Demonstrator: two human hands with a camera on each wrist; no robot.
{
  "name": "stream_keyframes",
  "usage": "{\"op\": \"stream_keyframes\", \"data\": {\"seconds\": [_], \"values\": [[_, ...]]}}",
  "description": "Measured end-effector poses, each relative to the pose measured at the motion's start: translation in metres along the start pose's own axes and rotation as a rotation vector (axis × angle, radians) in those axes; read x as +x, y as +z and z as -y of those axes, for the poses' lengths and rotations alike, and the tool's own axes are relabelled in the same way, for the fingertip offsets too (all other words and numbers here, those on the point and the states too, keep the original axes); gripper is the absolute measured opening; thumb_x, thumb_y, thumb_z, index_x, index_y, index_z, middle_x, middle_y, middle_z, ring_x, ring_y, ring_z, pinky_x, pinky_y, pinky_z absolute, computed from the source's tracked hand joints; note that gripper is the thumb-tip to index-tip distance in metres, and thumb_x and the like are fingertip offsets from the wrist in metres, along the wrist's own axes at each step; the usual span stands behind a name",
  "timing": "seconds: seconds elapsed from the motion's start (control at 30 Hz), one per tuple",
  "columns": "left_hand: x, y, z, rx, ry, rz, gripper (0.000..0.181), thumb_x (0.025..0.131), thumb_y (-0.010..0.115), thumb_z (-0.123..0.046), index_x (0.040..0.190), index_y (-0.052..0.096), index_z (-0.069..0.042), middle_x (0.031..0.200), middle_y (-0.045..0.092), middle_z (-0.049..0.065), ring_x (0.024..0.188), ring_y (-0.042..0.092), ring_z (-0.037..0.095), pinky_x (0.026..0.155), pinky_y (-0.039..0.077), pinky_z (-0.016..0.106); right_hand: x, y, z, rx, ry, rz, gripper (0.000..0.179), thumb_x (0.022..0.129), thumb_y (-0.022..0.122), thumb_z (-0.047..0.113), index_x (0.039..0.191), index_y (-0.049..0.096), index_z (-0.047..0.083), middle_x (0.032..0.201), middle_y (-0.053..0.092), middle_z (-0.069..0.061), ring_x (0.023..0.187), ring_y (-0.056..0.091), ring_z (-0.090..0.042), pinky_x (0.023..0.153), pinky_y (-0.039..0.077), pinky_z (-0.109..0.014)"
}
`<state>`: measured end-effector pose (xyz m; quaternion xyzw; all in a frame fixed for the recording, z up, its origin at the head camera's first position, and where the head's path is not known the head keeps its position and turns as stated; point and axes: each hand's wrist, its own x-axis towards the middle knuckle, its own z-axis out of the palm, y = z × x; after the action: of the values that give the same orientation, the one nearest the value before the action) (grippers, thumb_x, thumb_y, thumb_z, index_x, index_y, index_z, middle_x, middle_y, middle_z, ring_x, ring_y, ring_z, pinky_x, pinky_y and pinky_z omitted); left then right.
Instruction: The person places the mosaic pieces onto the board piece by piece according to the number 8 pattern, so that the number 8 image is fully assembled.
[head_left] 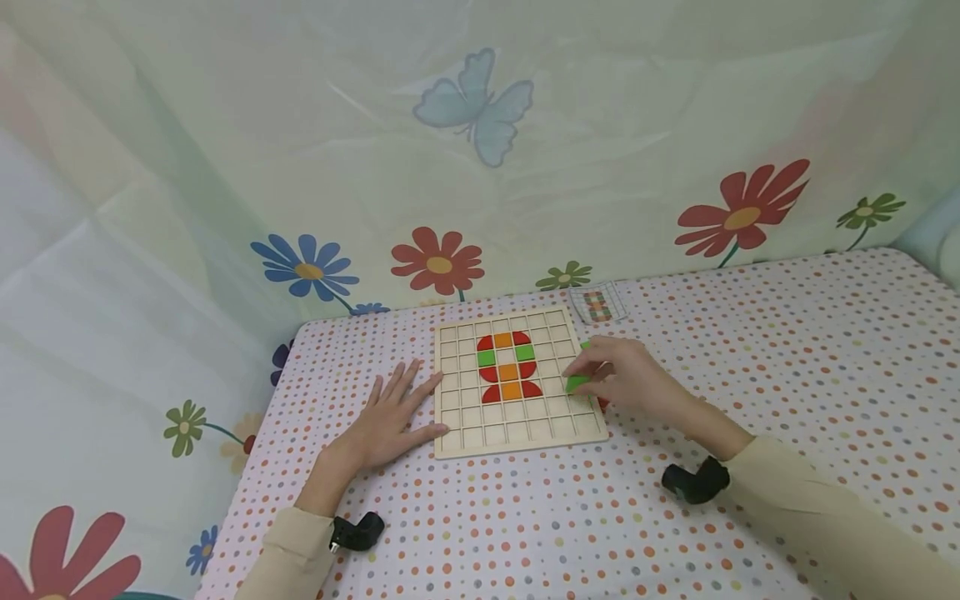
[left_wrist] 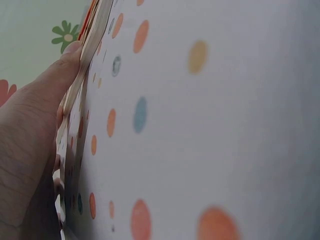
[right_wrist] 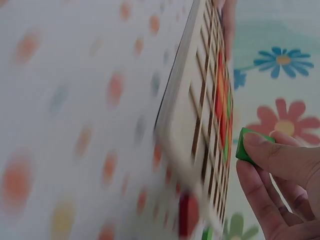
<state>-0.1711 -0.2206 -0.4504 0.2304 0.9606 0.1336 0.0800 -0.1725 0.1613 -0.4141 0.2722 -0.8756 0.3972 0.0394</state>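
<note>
A wooden grid board (head_left: 480, 429) lies on the table with red, orange and green tiles set in its middle squares. My right hand (head_left: 626, 375) is over the board's right edge and pinches a green tile (right_wrist: 248, 145) between thumb and fingers. Flat and spread, my left hand (head_left: 386, 425) rests at the board's left edge. In the left wrist view, the left thumb (left_wrist: 67, 65) touches the board's side. Beside the right edge, partly hidden under the right hand, lie a red piece (right_wrist: 188, 215) and a green piece (right_wrist: 207, 233).
A small printed pattern card (head_left: 597, 303) lies behind the board's far right corner, showing a coloured figure on a grid. The dotted tablecloth (head_left: 525, 525) covers the table. A flowered curtain (head_left: 337, 150) hangs behind and at the left.
</note>
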Motion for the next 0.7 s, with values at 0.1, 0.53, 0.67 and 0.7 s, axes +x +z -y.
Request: {"op": "stream_keyframes", "data": {"seconds": [0.1, 0.53, 0.67, 0.7], "values": [[0.000, 0.000, 0.001, 0.002, -0.006, 0.004, 0.084, 0.100, 0.057, -0.061, 0.169, 0.024, -0.025, 0.176, 0.004, 0.013, 0.161, -0.002, 0.037, 0.127, -0.004, 0.061, 0.016, 0.022, 0.012, 0.070, -0.023, 0.069, 0.021, 0.080, 0.087, -0.006, 0.098, 0.080, 0.002, 0.092, 0.071, -0.001, 0.085, 0.068, -0.017, 0.075, 0.062, -0.027], [0.003, 0.000, 0.000, -0.002, -0.017, 0.024, 0.084, 0.101, 0.054, -0.065, 0.169, 0.022, -0.028, 0.176, 0.002, 0.011, 0.161, -0.005, 0.034, 0.127, -0.005, 0.060, 0.044, 0.076, 0.037, 0.133, -0.043, 0.190, 0.016, 0.085, 0.084, -0.002, 0.099, 0.083, 0.004, 0.091, 0.068, 0.000, 0.077, 0.055, -0.007, 0.065, 0.051, -0.021], [0.002, 0.001, 0.002, 0.006, -0.019, 0.024, 0.084, 0.101, 0.053, -0.066, 0.169, 0.022, -0.028, 0.176, 0.002, 0.011, 0.161, -0.004, 0.035, 0.127, -0.004, 0.061, 0.045, 0.080, 0.039, 0.124, -0.044, 0.182, 0.016, 0.084, 0.084, -0.004, 0.099, 0.083, 0.003, 0.090, 0.068, 0.000, 0.077, 0.054, -0.007, 0.066, 0.050, -0.020], [0.002, 0.001, 0.002, 0.009, -0.019, 0.023, 0.084, 0.101, 0.053, -0.066, 0.169, 0.022, -0.028, 0.176, 0.002, 0.012, 0.161, -0.004, 0.035, 0.127, -0.004, 0.061, 0.045, 0.080, 0.041, 0.120, -0.042, 0.181, 0.016, 0.084, 0.084, -0.004, 0.098, 0.083, 0.002, 0.089, 0.068, -0.001, 0.078, 0.054, -0.007, 0.066, 0.050, -0.020]]}}
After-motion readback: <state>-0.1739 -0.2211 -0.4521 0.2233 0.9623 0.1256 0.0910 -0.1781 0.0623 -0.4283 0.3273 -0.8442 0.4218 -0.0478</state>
